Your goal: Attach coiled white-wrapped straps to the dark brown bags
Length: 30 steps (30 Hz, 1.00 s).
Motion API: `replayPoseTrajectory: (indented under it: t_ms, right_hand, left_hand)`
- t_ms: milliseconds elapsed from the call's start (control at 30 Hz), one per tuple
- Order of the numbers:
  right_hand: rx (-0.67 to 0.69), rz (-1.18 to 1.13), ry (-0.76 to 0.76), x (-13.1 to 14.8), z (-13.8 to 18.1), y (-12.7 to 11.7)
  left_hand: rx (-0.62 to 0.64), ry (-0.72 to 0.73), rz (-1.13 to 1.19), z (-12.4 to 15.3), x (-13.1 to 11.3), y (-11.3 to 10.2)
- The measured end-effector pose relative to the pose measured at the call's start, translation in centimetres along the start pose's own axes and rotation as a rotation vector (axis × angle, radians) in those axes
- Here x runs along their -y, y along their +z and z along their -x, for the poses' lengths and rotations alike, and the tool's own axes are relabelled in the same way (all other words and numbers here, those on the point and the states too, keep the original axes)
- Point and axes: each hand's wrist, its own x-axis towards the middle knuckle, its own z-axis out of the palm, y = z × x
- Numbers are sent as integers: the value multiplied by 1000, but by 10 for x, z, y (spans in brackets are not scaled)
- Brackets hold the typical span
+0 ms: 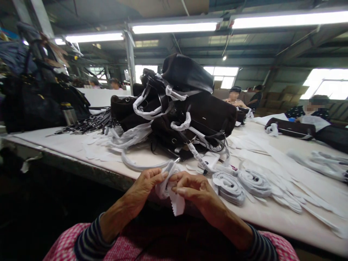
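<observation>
Just off the table's front edge, both my hands are closed on a strap wrapped in white paper [162,189]. My left hand [145,186] pinches it from the left side. From the right, my right hand [197,188] grips it with bent fingers, and a loose white end with a jagged edge hangs below. My fingers hide part of the bundle. Close by on the right lie two coiled wrapped straps, the nearer coil [228,187] and another coil [254,183]. A long wrapped strap [136,166] curves over the table just beyond my hands.
A tall pile of dark bags [187,105] with wrapped handles stands ahead. Black straps with metal hooks [94,121] lie at left, near a bottle [69,115]. Flat white strips [301,192] cover the table's right side. Co-workers sit across the table, one person [307,110] at far right.
</observation>
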Motion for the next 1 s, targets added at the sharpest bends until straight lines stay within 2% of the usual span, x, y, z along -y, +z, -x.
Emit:
replayPoseTrajectory:
  t_ms: [133, 300, 433, 600, 767, 933, 1000]
  right_hand:
    - [-154, -136, 79, -9, 3, -3]
    - [-284, 62, 106, -18, -2, -6]
    - [-330, 197, -35, -22, -15, -6]
    - [-406, 254, -160, -32, -31, 0]
    - [-489, 515, -299, -40, -38, 13]
    - [-461, 310, -160, -35, -38, 18]
    - [-464, 313, -125, -37, -33, 16]
  left_hand:
    - [-11, -12, 9, -1, 1, 2]
    - [2, -12, 40, -1, -3, 1]
    - [32, -41, 40, 2, -5, 1]
    - [53, -37, 29, 3, -6, 4]
    - [-32, -43, 90, -1, -6, 9]
    - [-118, 13, 144, -2, -3, 14]
    - [-133, 23, 191, -3, 0, 14]
